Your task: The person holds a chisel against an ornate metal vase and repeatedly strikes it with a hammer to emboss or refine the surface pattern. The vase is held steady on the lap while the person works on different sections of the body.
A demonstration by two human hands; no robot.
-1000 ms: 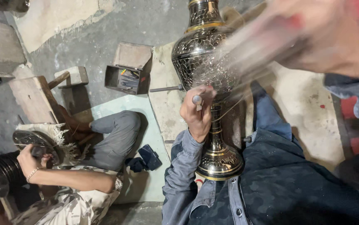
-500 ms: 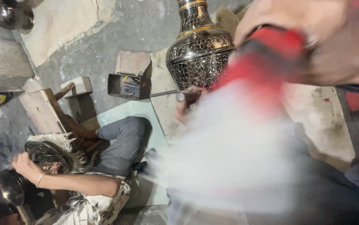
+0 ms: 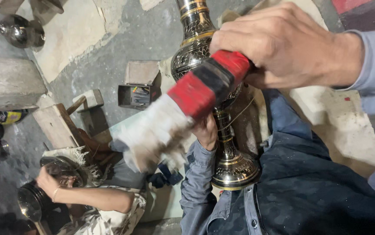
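Over engraved brass vase point(image 3: 198, 52) | right hand point(image 3: 279, 43) grips red-black brush point(image 3: 183, 109)

Upright engraved brass vase point(image 3: 196, 56), red-handled brush point(image 3: 187, 104)

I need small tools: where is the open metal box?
Head view, upper centre-left: the open metal box sits on the grey floor, left of the engraved brass vase.

I see co-worker point(image 3: 96, 204) at seven o'clock bent over dark metal pot point(image 3: 33, 202); open box point(image 3: 139, 89) near centre; wooden block point(image 3: 57, 126) at nine.
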